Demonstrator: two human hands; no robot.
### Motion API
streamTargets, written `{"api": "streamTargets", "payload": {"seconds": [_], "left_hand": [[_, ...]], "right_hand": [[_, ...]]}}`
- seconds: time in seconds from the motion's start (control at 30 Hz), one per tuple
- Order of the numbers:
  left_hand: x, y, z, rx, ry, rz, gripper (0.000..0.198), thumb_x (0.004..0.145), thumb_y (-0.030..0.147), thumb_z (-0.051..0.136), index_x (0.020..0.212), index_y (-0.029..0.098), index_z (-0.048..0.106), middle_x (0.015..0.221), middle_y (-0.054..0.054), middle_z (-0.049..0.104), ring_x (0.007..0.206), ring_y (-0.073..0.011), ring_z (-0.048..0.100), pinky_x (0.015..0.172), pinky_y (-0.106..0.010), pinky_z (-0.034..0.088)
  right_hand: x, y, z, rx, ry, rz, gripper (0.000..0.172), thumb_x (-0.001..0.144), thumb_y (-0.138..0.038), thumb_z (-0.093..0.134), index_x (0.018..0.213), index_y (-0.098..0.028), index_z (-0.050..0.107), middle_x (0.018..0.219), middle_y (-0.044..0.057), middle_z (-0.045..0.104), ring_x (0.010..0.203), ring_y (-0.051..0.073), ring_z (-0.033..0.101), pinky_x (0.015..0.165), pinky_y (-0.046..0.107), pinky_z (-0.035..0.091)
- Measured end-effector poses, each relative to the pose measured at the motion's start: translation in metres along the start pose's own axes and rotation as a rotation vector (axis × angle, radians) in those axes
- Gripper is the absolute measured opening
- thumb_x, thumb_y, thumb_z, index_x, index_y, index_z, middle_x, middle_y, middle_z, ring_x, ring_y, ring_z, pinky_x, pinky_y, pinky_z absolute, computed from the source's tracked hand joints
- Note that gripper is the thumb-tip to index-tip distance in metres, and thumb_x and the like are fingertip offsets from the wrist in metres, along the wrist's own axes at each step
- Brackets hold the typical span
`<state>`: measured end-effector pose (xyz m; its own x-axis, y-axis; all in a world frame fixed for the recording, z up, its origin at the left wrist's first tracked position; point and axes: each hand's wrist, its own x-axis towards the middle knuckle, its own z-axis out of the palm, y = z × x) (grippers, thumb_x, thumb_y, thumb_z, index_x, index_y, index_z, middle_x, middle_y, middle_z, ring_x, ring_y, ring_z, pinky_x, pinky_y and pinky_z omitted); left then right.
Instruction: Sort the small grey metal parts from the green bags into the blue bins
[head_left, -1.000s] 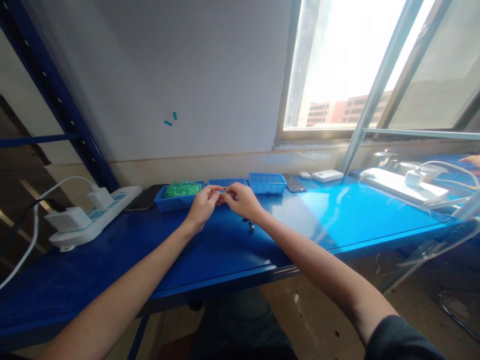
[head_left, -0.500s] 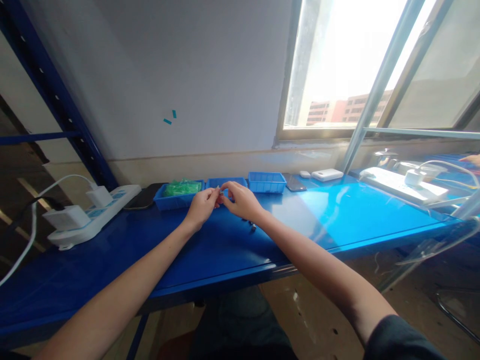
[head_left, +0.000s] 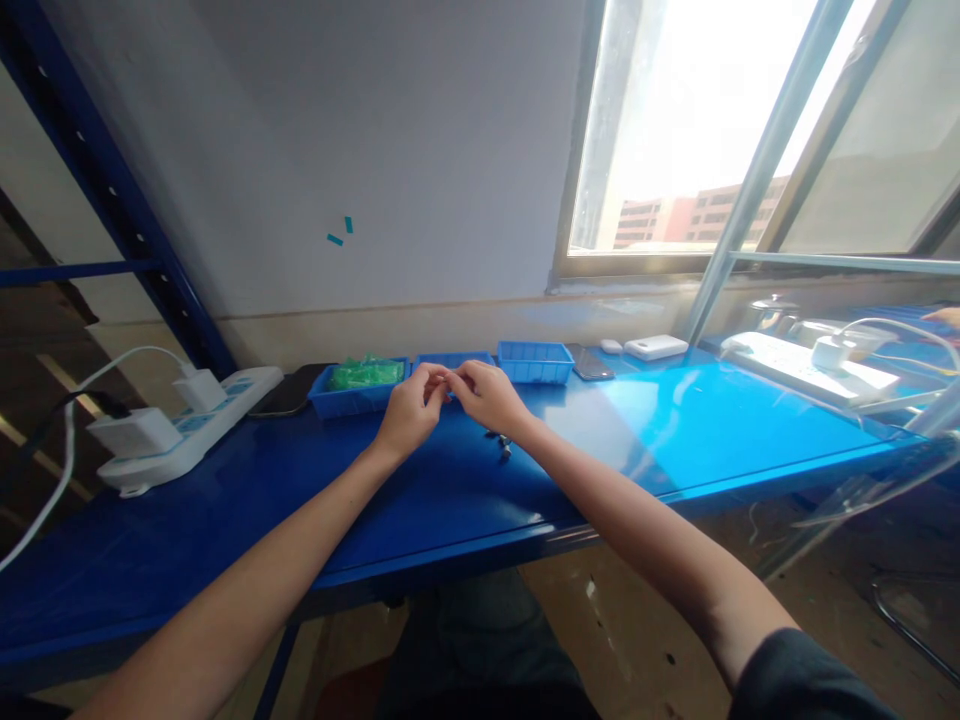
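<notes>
My left hand (head_left: pixel 412 408) and my right hand (head_left: pixel 486 396) meet fingertip to fingertip above the blue table (head_left: pixel 420 500). Both have their fingers pinched together, and whatever sits between them is hidden. Close below my right wrist lie a few small dark metallic pieces (head_left: pixel 505 448). Left of my left hand stands a blue bin (head_left: pixel 352 401) heaped with green plastic pieces (head_left: pixel 367 371). A second blue bin (head_left: pixel 454 359) is directly behind my hands, mostly covered by them. Beyond my right hand is a third blue bin (head_left: pixel 535 364).
A white power strip (head_left: pixel 187 430) with plugged-in chargers lies at the left, beside a dark phone (head_left: pixel 291 392). Another phone (head_left: pixel 592 362) and a white box (head_left: pixel 656 347) rest at the back right. A metal post (head_left: pixel 750 190) rises near the window. Another person's hand (head_left: pixel 946 317) shows at the far right.
My hands have shifted slightly and my fingers have turned inward and closed nearer together. The small item glimpsed between the fingertips before is now covered.
</notes>
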<state>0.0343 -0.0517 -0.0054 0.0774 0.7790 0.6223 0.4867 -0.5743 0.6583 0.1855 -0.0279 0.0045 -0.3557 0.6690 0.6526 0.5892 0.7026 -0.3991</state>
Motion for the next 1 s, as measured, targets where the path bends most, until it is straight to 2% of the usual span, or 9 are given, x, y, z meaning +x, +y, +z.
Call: {"api": "streamTargets", "payload": {"seconds": [0.13, 0.2, 0.4, 0.53, 0.63, 0.67, 0.73, 0.8, 1.0], "left_hand": [[0.002, 0.001, -0.004, 0.05, 0.043, -0.039, 0.026, 0.09, 0.039, 0.047, 0.095, 0.017, 0.06, 0.071, -0.002, 0.065, 0.062, -0.0169, 0.062, 0.063, -0.028, 0.048], [0.003, 0.002, -0.006, 0.066, 0.048, -0.058, 0.031, 0.091, 0.042, 0.043, 0.09, 0.017, 0.061, 0.063, -0.001, 0.061, 0.058, -0.0163, 0.06, 0.06, -0.027, 0.046], [0.004, 0.002, -0.006, -0.006, -0.03, -0.077, 0.047, 0.092, 0.054, 0.035, 0.07, 0.018, 0.054, 0.057, -0.001, 0.056, 0.056, -0.0154, 0.056, 0.057, -0.026, 0.043], [0.0, -0.001, -0.003, 0.0, -0.182, -0.064, 0.045, 0.093, 0.052, 0.033, 0.093, 0.016, 0.059, 0.076, -0.004, 0.063, 0.063, -0.0159, 0.058, 0.063, -0.028, 0.047], [-0.006, -0.001, 0.002, 0.173, -0.351, 0.061, 0.038, 0.089, 0.042, 0.049, 0.116, 0.018, 0.057, 0.098, -0.007, 0.065, 0.08, -0.0179, 0.061, 0.076, -0.031, 0.048], [-0.008, -0.001, 0.004, 0.214, -0.407, 0.113, 0.039, 0.088, 0.039, 0.053, 0.12, 0.019, 0.056, 0.105, -0.007, 0.064, 0.086, -0.0187, 0.061, 0.08, -0.031, 0.048], [-0.011, 0.0, 0.008, 0.27, -0.512, 0.213, 0.039, 0.088, 0.035, 0.054, 0.124, 0.021, 0.057, 0.115, -0.008, 0.062, 0.098, -0.0203, 0.059, 0.088, -0.033, 0.046], [-0.014, 0.0, 0.012, 0.338, -0.587, 0.281, 0.036, 0.089, 0.034, 0.052, 0.123, 0.025, 0.059, 0.116, -0.008, 0.062, 0.103, -0.0216, 0.057, 0.092, -0.034, 0.044], [-0.014, -0.001, 0.016, 0.502, -0.56, 0.262, 0.022, 0.088, 0.033, 0.054, 0.104, 0.023, 0.066, 0.102, -0.006, 0.065, 0.098, -0.0225, 0.059, 0.089, -0.035, 0.045]], "right_hand": [[-0.002, 0.0, 0.001, 0.044, 0.02, -0.027, 0.02, 0.091, -0.035, 0.05, 0.098, -0.019, 0.059, 0.075, -0.002, 0.059, 0.069, 0.012, 0.054, 0.067, 0.022, 0.038], [-0.003, 0.001, 0.002, 0.051, 0.039, -0.069, 0.026, 0.087, -0.033, 0.055, 0.109, -0.019, 0.056, 0.078, -0.002, 0.058, 0.07, 0.012, 0.054, 0.068, 0.022, 0.039], [-0.006, -0.006, -0.004, 0.002, 0.13, -0.228, 0.012, 0.088, -0.027, 0.053, 0.094, -0.019, 0.06, 0.079, 0.0, 0.058, 0.069, 0.012, 0.053, 0.065, 0.022, 0.039], [0.002, -0.001, -0.029, -0.042, 0.328, -0.331, 0.015, 0.089, -0.032, 0.051, 0.091, -0.019, 0.059, 0.077, 0.002, 0.058, 0.07, 0.013, 0.054, 0.069, 0.024, 0.042], [0.012, 0.028, -0.05, -0.202, 0.5, -0.112, 0.02, 0.091, -0.033, 0.048, 0.097, -0.018, 0.059, 0.08, 0.005, 0.06, 0.078, 0.017, 0.057, 0.075, 0.028, 0.043], [0.014, 0.041, -0.054, -0.296, 0.487, 0.028, 0.02, 0.091, -0.031, 0.047, 0.099, -0.017, 0.059, 0.084, 0.007, 0.061, 0.082, 0.019, 0.058, 0.077, 0.03, 0.043], [0.017, 0.066, -0.059, -0.454, 0.277, 0.275, 0.027, 0.087, -0.028, 0.052, 0.109, -0.013, 0.058, 0.099, 0.013, 0.064, 0.092, 0.025, 0.06, 0.082, 0.035, 0.044], [0.017, 0.081, -0.057, -0.503, 0.129, 0.374, 0.037, 0.086, -0.029, 0.054, 0.119, -0.011, 0.055, 0.109, 0.016, 0.063, 0.101, 0.027, 0.059, 0.086, 0.036, 0.043], [0.016, 0.06, -0.034, -0.29, 0.042, 0.206, 0.036, 0.09, -0.035, 0.05, 0.117, -0.013, 0.058, 0.091, 0.008, 0.068, 0.089, 0.021, 0.062, 0.082, 0.03, 0.043]]}}
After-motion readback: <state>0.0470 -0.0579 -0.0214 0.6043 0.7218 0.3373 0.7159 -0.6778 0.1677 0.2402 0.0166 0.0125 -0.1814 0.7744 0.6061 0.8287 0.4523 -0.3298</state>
